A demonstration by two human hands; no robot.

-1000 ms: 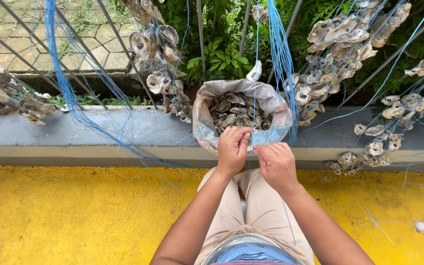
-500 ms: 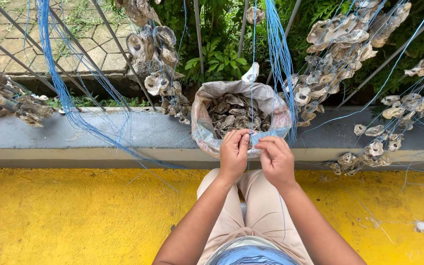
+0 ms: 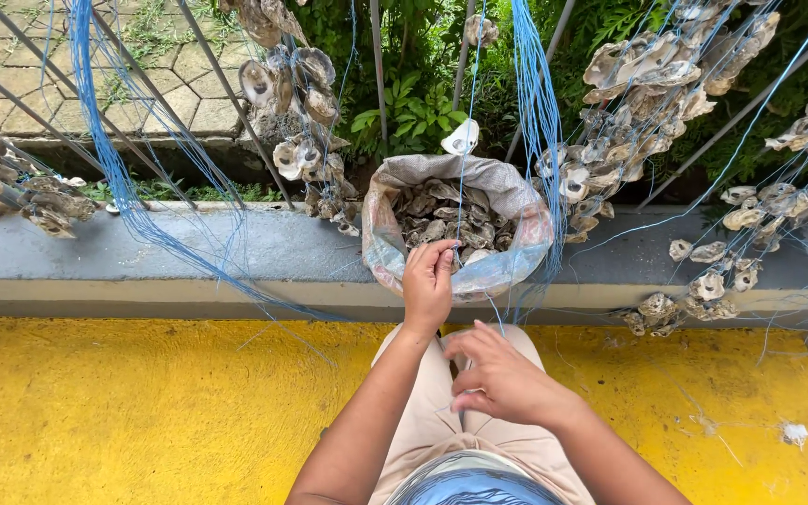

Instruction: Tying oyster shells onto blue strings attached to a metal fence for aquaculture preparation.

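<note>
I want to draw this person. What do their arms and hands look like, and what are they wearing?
Both arms are bare from the elbow down, with no sleeves showing. The left hand and the right hand have no gloves, rings, watch or bracelets that I can see. Below them show light beige trousers and a bit of blue striped top.

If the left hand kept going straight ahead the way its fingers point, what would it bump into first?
Most likely the oyster shells heaped inside the open sack. The left hand already sits at the sack's near rim, fingers pinching a thin blue string and pointing into it. Depth is hard to judge.
</note>
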